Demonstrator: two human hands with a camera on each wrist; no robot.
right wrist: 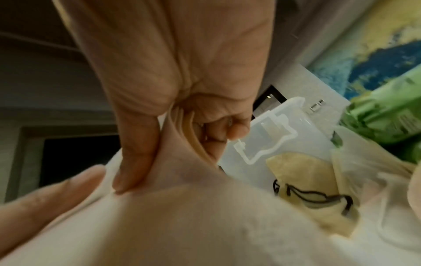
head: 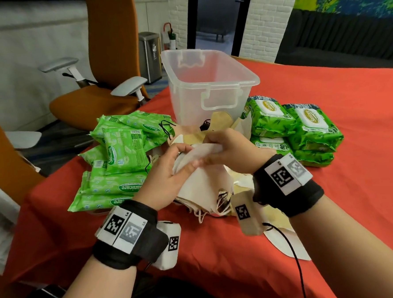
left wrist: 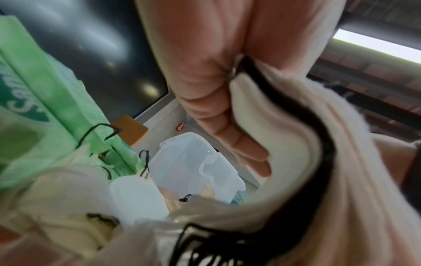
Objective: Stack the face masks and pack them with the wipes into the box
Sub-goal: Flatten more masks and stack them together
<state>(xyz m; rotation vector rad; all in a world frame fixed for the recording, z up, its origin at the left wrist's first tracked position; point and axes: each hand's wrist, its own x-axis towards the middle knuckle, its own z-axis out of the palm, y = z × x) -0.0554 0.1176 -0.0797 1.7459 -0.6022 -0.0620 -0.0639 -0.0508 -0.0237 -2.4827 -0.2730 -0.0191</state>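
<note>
Cream cloth face masks (head: 200, 183) half-stacked; my left hand (head: 167, 180) and right hand (head: 228, 151) grip them; clear plastic box (head: 210, 83) unpacked, green wipes packs (head: 120, 153) remain on tabletop.

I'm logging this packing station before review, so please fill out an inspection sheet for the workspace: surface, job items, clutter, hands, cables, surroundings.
Surface: table under a red cloth.
Job's things: clear box upright, lid off, nothing seen inside; small wipes packs piled left of it; large wipes packs stacked right; loose face masks heaped before the box.
Clutter: nothing seen.
Hands: left hand and right hand both grip one pale mask stack above the cloth.
Cables: black wire trailing from the right wrist band.
Surroundings: orange chair, steel bin, brick wall, dark doorway.
</note>
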